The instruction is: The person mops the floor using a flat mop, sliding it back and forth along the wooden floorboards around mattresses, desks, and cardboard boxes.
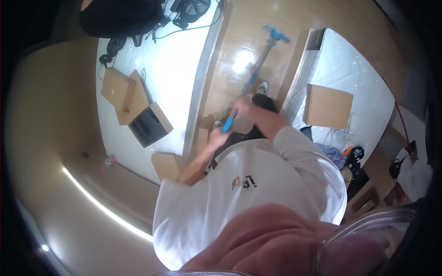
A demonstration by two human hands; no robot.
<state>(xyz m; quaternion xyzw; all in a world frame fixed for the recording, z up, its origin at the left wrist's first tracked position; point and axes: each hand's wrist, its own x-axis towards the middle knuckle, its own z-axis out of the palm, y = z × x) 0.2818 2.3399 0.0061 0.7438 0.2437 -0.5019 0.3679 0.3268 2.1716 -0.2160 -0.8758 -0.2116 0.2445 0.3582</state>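
A mop (258,71) with a grey and blue pole slants away from me across the wooden floor. Its blue head (277,34) rests on the boards at the far end. Near the top of the pole, my left hand (218,137) is closed around the end by the blue grip (228,124). Farther down, my right hand (242,107) wraps the pole, slightly blurred. My feet in light shoes stand on either side of the pole, partly hidden by it and my arms.
Plastic-wrapped mattresses flank the floor strip: the left mattress (177,83) bears opened cardboard boxes (117,89), a black-lined box (149,125) and black gear with cables; the right mattress (338,60) bears a flat carton (329,106) and clothes (331,154). Another carton (165,165) stands near my left elbow.
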